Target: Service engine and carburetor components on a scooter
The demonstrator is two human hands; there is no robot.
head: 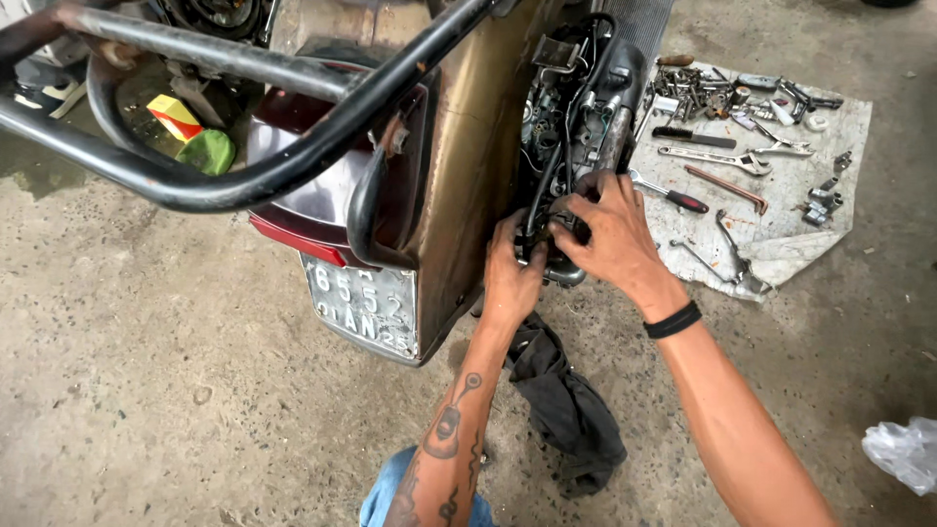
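Engine (576,127), exposed at the upper centre of the frame, sits in the open side of a brown scooter (459,166) with a black rack (244,127) and a tail light (293,210) to its left. Its side cover is off, leaving hoses and wiring bare, so the work looks mid-way, with nothing closed up yet. A pale cloth (781,229) on the concrete floor (146,371) at the upper right carries spread-out wrenches (717,161), a screwdriver (673,198) and small bolts (698,88). A dark rag (566,410) lies below the scooter. Left hand (512,273) has its grip closed on a dark part low on the engine; right hand (610,229) pinches the same spot with curled fingers.
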